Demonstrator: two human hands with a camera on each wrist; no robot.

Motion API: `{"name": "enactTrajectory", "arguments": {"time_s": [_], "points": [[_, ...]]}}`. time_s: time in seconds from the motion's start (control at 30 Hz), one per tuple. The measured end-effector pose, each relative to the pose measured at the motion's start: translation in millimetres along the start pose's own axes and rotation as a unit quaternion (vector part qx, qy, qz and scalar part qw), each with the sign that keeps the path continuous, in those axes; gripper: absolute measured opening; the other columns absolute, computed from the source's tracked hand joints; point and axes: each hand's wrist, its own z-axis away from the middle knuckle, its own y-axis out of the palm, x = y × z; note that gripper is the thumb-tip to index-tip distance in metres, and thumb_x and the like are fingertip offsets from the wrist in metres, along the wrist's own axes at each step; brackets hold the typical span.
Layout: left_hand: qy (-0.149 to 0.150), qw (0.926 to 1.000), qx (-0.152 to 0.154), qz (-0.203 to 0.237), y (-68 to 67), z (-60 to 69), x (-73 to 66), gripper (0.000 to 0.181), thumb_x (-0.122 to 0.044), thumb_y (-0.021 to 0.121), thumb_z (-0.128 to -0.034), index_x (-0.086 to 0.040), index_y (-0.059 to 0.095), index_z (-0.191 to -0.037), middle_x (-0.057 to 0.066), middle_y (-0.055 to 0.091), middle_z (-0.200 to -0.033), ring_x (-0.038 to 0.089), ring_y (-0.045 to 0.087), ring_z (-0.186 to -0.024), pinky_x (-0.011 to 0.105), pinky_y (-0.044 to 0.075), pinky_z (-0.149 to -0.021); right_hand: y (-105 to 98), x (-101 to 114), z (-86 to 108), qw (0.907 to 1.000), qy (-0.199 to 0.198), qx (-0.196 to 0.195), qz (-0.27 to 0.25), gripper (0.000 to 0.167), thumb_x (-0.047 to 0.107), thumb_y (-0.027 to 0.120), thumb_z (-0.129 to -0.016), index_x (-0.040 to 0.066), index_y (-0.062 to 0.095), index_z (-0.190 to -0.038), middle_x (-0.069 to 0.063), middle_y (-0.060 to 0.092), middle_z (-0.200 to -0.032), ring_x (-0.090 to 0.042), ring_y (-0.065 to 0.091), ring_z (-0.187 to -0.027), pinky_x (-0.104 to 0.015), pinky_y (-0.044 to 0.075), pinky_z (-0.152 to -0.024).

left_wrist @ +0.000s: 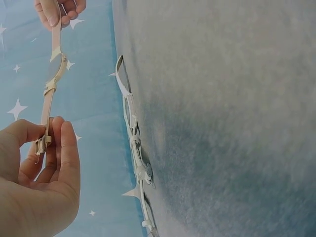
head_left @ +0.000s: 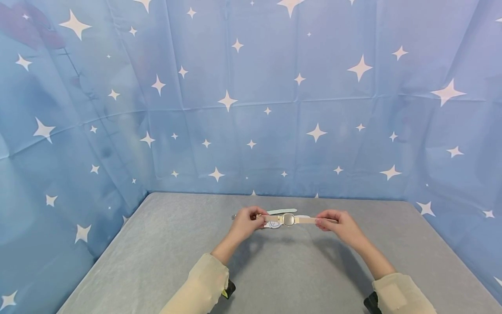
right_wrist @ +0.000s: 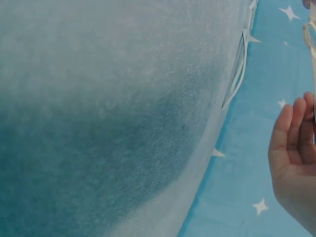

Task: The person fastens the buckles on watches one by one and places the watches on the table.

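Note:
A wristwatch with a gold-toned case [head_left: 288, 219] and a pale pink strap [left_wrist: 48, 106] is stretched out sideways above the table. The left hand [head_left: 245, 224] pinches its buckle end [left_wrist: 43, 144] between thumb and fingers. At the other strap end, the right hand [head_left: 340, 224] grips the strap with thumb and fingertips. Behind and below the held watch lie white and pale green straps [head_left: 283, 211] with a white watch face [head_left: 273, 224], partly hidden by it. The right wrist view cuts off the right hand [right_wrist: 296, 148] at the frame edge.
A grey cloth-covered table [head_left: 157, 244] spreads under the hands. A blue curtain with white stars [head_left: 251, 87] hangs along its back and sides. Dark devices show under both cream sleeves [head_left: 204, 279].

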Motion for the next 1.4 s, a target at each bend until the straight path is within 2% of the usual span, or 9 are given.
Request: {"name": "enactTrajectory", "arguments": {"time_s": [0.1,0.2,0.37,0.63,0.8,0.93,1.1,1.27,1.4], "points": [[-0.003,0.9999,0.001,0.010,-0.2,0.6,-0.4,0.014,-0.004,0.062,-0.0934,0.000,0.073,-0.100,0.011,0.069,-0.086,0.005,0.058,-0.068,0.026,0.059,-0.067,0.8,1.6,0.3,1.0000,0.001,-0.001,-0.002,0.027,0.011,0.064,-0.097,-0.013,0.066,-0.109,-0.003,0.075,-0.094,0.004,0.068,-0.082,-0.022,0.060,-0.076],[-0.009,0.9998,0.001,0.019,-0.4,1.1,-0.5,0.014,-0.004,0.062,-0.0940,0.001,0.073,-0.101,0.011,0.068,-0.087,0.005,0.059,-0.069,0.039,0.062,-0.073,1.6,2.7,1.0,0.9999,0.010,-0.004,-0.006,0.027,0.012,0.065,-0.097,-0.013,0.066,-0.109,-0.002,0.075,-0.094,0.004,0.068,-0.082,-0.021,0.059,-0.076],[-0.017,0.9994,-0.005,0.030,-0.8,1.4,-0.9,0.015,-0.004,0.061,-0.0941,0.001,0.073,-0.101,0.011,0.068,-0.087,0.005,0.059,-0.069,0.052,0.060,-0.079,0.9,3.4,1.4,0.9997,0.019,-0.006,-0.013,0.028,0.012,0.065,-0.097,-0.012,0.066,-0.110,-0.010,0.074,-0.097,0.003,0.068,-0.083,-0.023,0.060,-0.078],[-0.021,0.9989,-0.008,0.042,-1.0,0.3,0.6,0.016,-0.001,0.060,-0.0926,0.003,0.072,-0.102,0.011,0.066,-0.087,0.006,0.061,-0.071,0.049,0.060,-0.082,1.4,7.0,2.3,0.9996,0.019,-0.002,-0.022,0.029,0.011,0.064,-0.097,-0.014,0.064,-0.111,-0.012,0.074,-0.098,0.002,0.069,-0.084,-0.029,0.061,-0.080],[-0.021,0.9984,-0.007,0.053,-2.1,0.0,1.4,0.016,-0.002,0.060,-0.0935,0.004,0.072,-0.103,0.013,0.067,-0.090,0.006,0.063,-0.072,0.048,0.060,-0.083,1.5,9.2,3.3,0.9995,0.020,-0.002,-0.025,0.029,0.012,0.063,-0.098,-0.013,0.064,-0.112,-0.024,0.072,-0.104,0.002,0.069,-0.084,-0.029,0.061,-0.081],[-0.021,0.9977,-0.007,0.063,-3.4,0.0,1.2,0.014,-0.003,0.062,-0.0942,0.004,0.071,-0.103,0.015,0.069,-0.092,0.006,0.064,-0.072,0.036,0.062,-0.077,0.8,8.0,3.3,0.9994,0.020,-0.003,-0.028,0.030,0.012,0.062,-0.099,-0.014,0.063,-0.113,-0.030,0.070,-0.107,0.002,0.069,-0.085,-0.028,0.061,-0.081],[-0.021,0.9974,-0.011,0.068,-4.3,0.3,0.3,0.013,-0.004,0.065,-0.0940,0.004,0.070,-0.103,0.015,0.071,-0.093,0.005,0.065,-0.072,0.026,0.061,-0.072,1.0,6.9,2.8,0.9987,0.030,-0.007,-0.041,0.031,0.013,0.062,-0.098,-0.014,0.063,-0.113,-0.023,0.073,-0.103,0.001,0.070,-0.084,-0.031,0.061,-0.082],[-0.020,0.9970,-0.013,0.074,-4.5,1.2,-0.1,0.013,-0.006,0.067,-0.0934,0.003,0.068,-0.102,0.016,0.071,-0.092,0.006,0.065,-0.071,0.025,0.061,-0.072,1.2,8.0,3.1,0.9972,0.037,-0.009,-0.065,0.033,0.011,0.062,-0.098,-0.017,0.061,-0.115,-0.011,0.076,-0.100,0.001,0.071,-0.084,-0.029,0.061,-0.082],[-0.012,0.9966,-0.015,0.080,-4.4,1.0,1.9,0.014,-0.005,0.067,-0.0929,0.005,0.067,-0.103,0.019,0.071,-0.093,0.008,0.067,-0.073,0.028,0.062,-0.073,0.9,7.9,3.6,0.9965,0.042,-0.006,-0.072,0.034,0.012,0.063,-0.098,-0.018,0.060,-0.116,-0.011,0.076,-0.101,0.001,0.071,-0.085,-0.031,0.061,-0.083]]}}
